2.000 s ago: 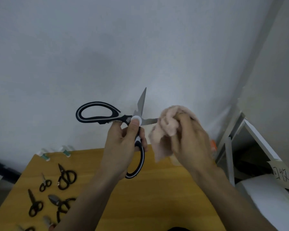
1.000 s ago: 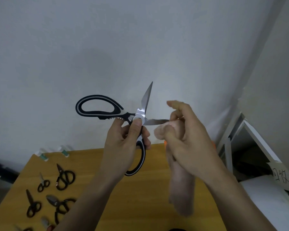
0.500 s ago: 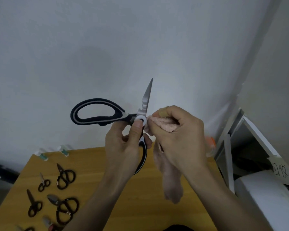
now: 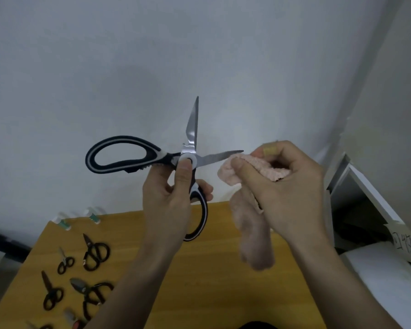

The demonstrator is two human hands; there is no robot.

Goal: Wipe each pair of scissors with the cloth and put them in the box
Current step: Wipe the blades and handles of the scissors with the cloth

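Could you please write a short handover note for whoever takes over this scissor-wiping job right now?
Left hand: grips the large black-and-white scissors at the pivot, blades spread wide, held above the table.
Right hand: pinches the pink cloth at the tip of the sideways blade.
Done: this pair is mid-wipe; I cannot tell how much is clean.
Left: finish both blades and box the pair. Several small black scissors wait on the wooden table, at its left side. No box can be made out for certain.

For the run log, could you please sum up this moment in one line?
step: wiping | left hand: holds open scissors | right hand: holds cloth at blade tip | table: more scissors waiting
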